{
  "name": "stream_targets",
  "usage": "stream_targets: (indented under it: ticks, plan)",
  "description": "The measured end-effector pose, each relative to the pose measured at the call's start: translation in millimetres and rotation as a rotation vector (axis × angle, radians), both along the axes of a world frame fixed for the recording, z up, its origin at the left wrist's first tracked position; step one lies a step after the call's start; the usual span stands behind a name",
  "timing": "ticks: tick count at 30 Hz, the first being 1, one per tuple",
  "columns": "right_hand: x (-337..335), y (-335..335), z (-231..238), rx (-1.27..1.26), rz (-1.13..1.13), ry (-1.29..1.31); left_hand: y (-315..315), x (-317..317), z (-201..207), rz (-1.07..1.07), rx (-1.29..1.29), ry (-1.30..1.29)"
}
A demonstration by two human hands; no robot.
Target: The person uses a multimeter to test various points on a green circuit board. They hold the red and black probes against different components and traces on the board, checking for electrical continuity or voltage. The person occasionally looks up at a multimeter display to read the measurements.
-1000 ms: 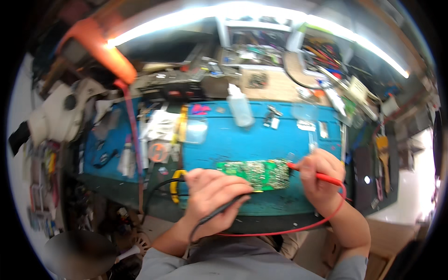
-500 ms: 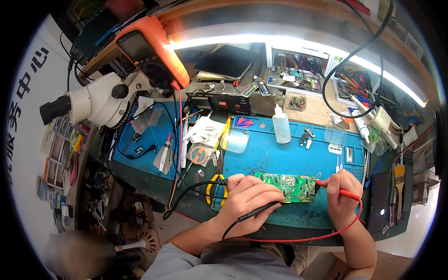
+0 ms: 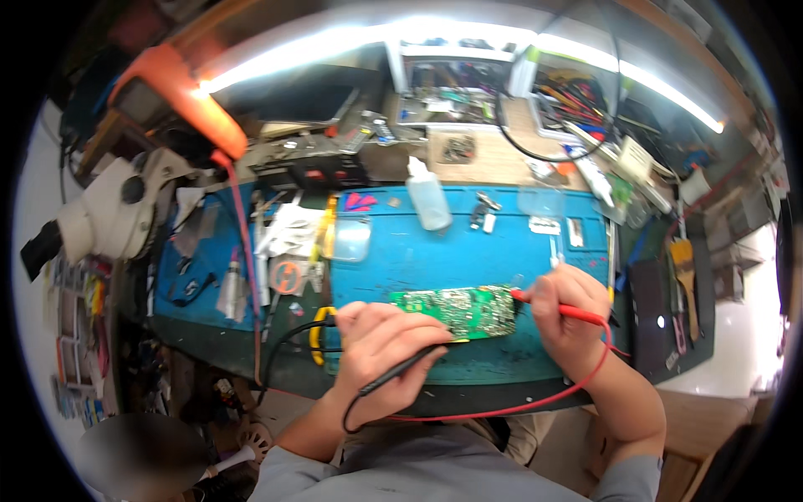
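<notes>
A green circuit board, dense with solder joints and small parts, lies over the blue work mat. Its left end is covered by my left hand, whose fingers are closed around a black test probe. That probe points right along the board's near edge; whether its tip touches is unclear. My right hand pinches a red test probe, with its tip at the board's right end. A red lead loops from this probe along the bench's front edge. Yellow-handled pliers lie left of my left hand, partly hidden.
An orange multimeter stands at the back left above a white microscope. A clear squeeze bottle stands on the mat's far side. Tool trays line the back; a brush lies right. A blurred round shape is at lower left.
The view has swung to the right, so the bench sits further left in the picture, with some blur. Both hands keep their probes, and their places at the board look nearly the same.
</notes>
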State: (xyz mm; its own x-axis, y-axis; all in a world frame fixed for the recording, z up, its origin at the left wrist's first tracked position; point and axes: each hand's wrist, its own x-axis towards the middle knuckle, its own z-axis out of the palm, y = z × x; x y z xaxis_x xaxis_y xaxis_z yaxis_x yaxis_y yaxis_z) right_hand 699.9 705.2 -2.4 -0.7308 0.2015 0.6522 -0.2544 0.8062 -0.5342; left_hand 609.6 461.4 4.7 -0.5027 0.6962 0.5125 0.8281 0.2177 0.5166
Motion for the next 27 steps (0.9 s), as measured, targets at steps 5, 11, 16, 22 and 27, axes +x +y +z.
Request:
stream_targets:
  ticks: [5,11,16,22,27]
  plan:
    - [-0.1,3.4,-2.2,0.017,0.004,0.025,2.3,3.0,2.6,0.011,-0.026,0.01]
    - [0.4,2.6,3.7,-0.011,0.004,0.087,1.1,2.8,2.3,0.017,-0.031,0.009]
    - [-0.8,5.4,2.4,-0.015,-0.013,0.069,0.7,2.4,1.8,0.014,-0.029,0.001]
    - [4.5,5.9,5.8,0.009,0.001,-0.023,-0.3,2.2,1.3,0.015,-0.026,0.003]
    - [4.7,6.9,4.3,0.012,-0.002,-0.022,0.6,3.4,0.9,0.015,-0.027,0.001]
